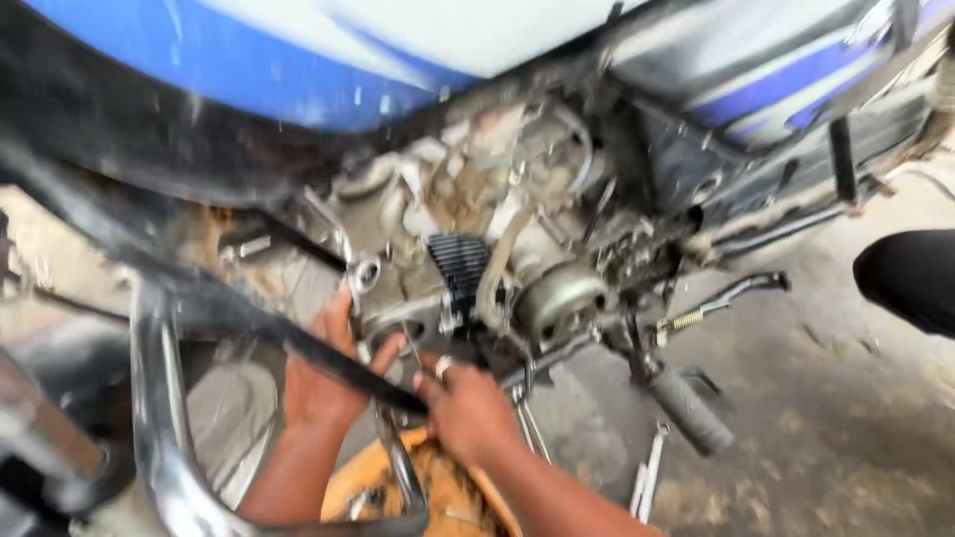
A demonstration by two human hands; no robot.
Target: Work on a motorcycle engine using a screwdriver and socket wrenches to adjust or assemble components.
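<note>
At the left edge of my view I see a curved chrome guard bar; it is blurred and comes down toward the bottom. A dark frame tube runs slanted from the upper left down to the middle, and it crosses in front of my hands.

My left hand is under the motorcycle engine. Its fingers reach up and touch the grey lower case of the engine, near a small round metal boss. The picture is blurred, so I cannot tell if this hand grasps something or only presses.

My right hand is just beside the left one, a little lower. It is half closed, with a ring on one finger, and the fingertips meet the underside of the engine. If it grips a tool or a part, I cannot tell.

The engine sits in the middle, under the blue and white tank. It looks dirty and grey, with a black ribbed block and a round metal cover on its right. Under my hands lies an orange basin.

More to the right a black foot peg sticks out, and a spanner lies on the concrete floor. I see no label or package.
</note>
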